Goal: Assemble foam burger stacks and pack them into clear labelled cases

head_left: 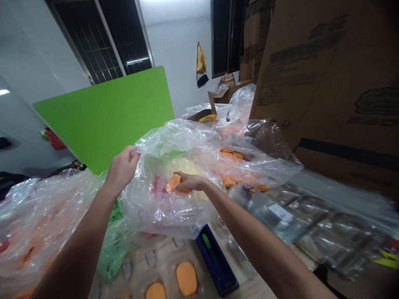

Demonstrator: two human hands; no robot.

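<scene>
Our left hand point(121, 169) grips the gathered rim of a clear plastic bag point(168, 207), holding its mouth up and open; inside it, our right hand point(190, 182) pinches an orange disc point(174, 182) among the plastic folds.

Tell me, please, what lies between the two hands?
The head view shows a crumpled clear plastic bag between the left hand and the right hand.
</scene>
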